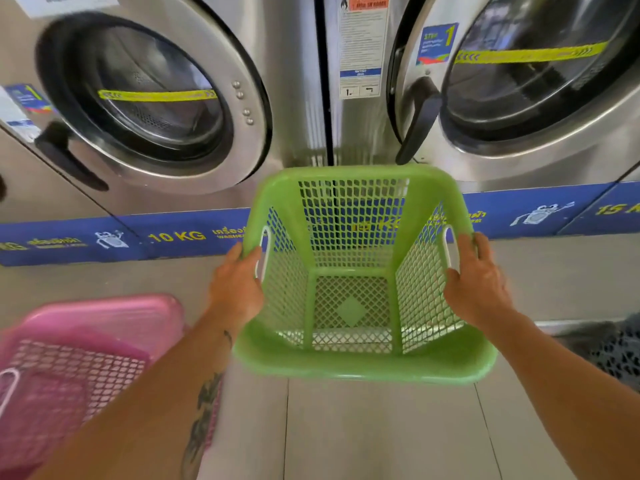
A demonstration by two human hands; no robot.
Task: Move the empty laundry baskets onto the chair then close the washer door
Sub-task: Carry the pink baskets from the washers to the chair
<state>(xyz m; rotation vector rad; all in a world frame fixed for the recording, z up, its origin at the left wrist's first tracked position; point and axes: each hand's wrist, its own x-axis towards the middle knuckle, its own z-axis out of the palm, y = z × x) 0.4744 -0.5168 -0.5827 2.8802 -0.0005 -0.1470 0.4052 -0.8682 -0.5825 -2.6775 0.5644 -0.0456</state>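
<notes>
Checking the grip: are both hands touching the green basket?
Touching. The head view shows the left hand wrapped over the green basket at its left rim and the right hand at its right rim.

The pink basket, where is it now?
In the head view the pink basket sits low at the left, beside the left forearm, left of the green basket that both hands hold before the washers.

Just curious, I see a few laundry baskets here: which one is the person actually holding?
The green basket, gripped at its rim by the left hand and the right hand. The pink basket sits untouched at lower left.
</notes>
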